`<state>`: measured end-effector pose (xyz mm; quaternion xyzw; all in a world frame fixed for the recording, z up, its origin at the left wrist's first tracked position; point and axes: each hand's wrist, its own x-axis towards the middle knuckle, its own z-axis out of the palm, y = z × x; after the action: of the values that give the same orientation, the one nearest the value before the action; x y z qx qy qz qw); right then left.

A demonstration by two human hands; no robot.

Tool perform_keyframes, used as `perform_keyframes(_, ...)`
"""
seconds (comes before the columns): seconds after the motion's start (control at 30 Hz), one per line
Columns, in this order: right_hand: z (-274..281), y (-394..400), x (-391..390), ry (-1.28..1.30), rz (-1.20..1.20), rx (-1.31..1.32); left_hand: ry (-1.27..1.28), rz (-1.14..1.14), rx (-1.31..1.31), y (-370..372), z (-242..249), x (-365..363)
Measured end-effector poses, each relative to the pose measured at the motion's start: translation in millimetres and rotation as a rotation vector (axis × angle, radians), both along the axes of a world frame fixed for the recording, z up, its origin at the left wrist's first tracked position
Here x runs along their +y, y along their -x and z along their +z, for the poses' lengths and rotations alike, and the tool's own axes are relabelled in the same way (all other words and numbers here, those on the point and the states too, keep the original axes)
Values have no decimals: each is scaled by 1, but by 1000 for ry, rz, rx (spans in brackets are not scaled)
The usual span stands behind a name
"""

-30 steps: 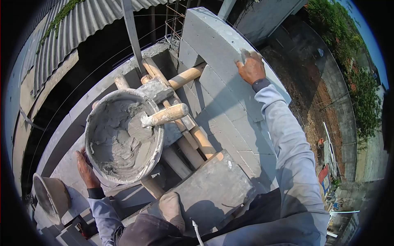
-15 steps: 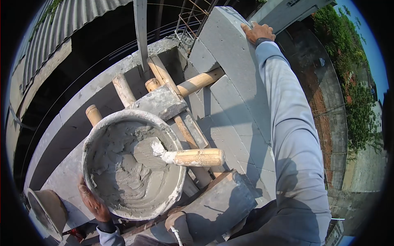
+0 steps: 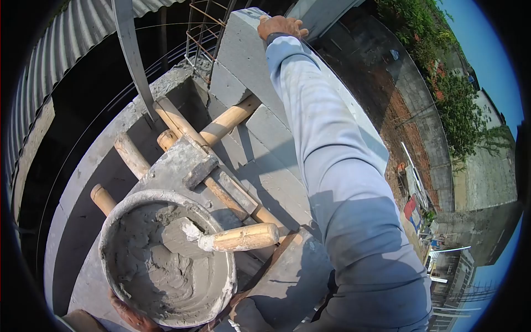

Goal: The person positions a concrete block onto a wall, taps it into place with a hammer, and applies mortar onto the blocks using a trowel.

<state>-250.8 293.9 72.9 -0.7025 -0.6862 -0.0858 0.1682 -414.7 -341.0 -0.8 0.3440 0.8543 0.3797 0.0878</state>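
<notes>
My left hand holds the lower left side of a round bucket, its fingers partly hidden beneath. Wet grey mortar lies inside. A trowel rests in the mortar, its wooden handle sticking out over the right rim. At arm's length, my right hand grips the top edge of a grey concrete block in the wall, thumb on one side and fingers over the other.
Wooden poles and mortar-stained boards lie beside the bucket. A grey post and rusty rebar stand at the back. A corrugated roof is at left; a drop to brick-coloured ground lies beyond the wall.
My view has shifted right, so the wall, bucket and both hands appear further left. The bucket also sits lower in view. Both hands keep their places on the bucket and the block.
</notes>
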Motion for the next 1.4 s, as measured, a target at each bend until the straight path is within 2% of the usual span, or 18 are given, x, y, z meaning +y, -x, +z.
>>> perform_keyframes(0.1,-5,5,4,-49,-11,42,89,-71,77,2,-1,-7)
perform_keyframes(0.2,-2,5,1,-33,0,53,-53,-234,99,17,-9,-21)
perform_keyframes(0.4,-13,0,-2,-96,14,55,14,-208,117,19,-5,-10)
perform_keyframes(0.7,-18,-13,-11,-85,202,166,26,-217,138,17,9,-4)
perform_keyframes(0.73,-17,-14,-15,-32,201,72,27,-225,140,16,10,-3)
perform_keyframes(0.83,-27,-20,-46,-59,282,-10,33,-251,134,13,16,3)
perform_keyframes(0.93,-47,-36,-90,-178,415,89,30,-273,134,6,23,9)
perform_keyframes(1.1,-56,-107,-216,-206,577,267,20,-371,111,-20,37,35)
perform_keyframes(1.2,-40,-174,-268,-221,584,335,-1,-476,101,-46,49,57)
perform_keyframes(1.33,-1,-292,-270,-478,467,226,-29,-664,109,-94,66,94)
perform_keyframes(1.4,21,-352,-260,-573,333,209,-35,-776,126,-120,75,117)
